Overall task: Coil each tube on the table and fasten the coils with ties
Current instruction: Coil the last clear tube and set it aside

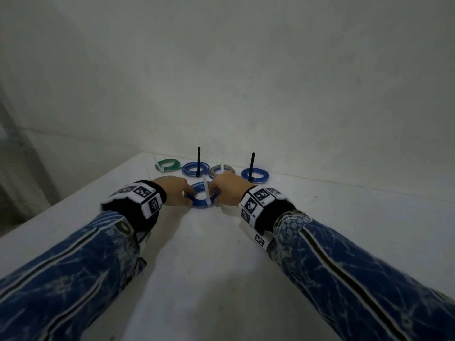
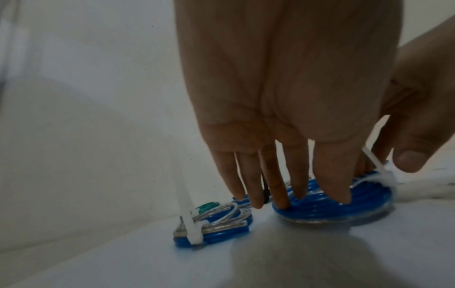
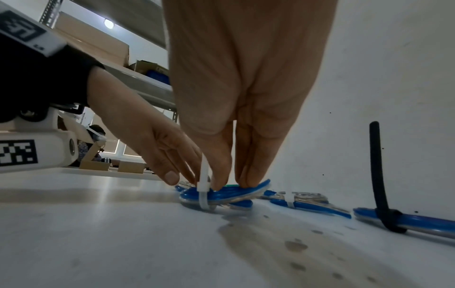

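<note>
Pressing blue coil (image 1: 204, 196), both hands (image 1: 176, 191).

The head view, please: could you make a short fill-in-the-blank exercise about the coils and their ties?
1. Behind the hands, a row of ____ coils lies on the table.
2. The leftmost coil in that row is ____ in colour.
3. Both hands touch the near blue coil, whose tie is ____ in colour.
4. Two blue coils in the row carry upright ____ ties.

Missing words: four; green; white; black
</note>
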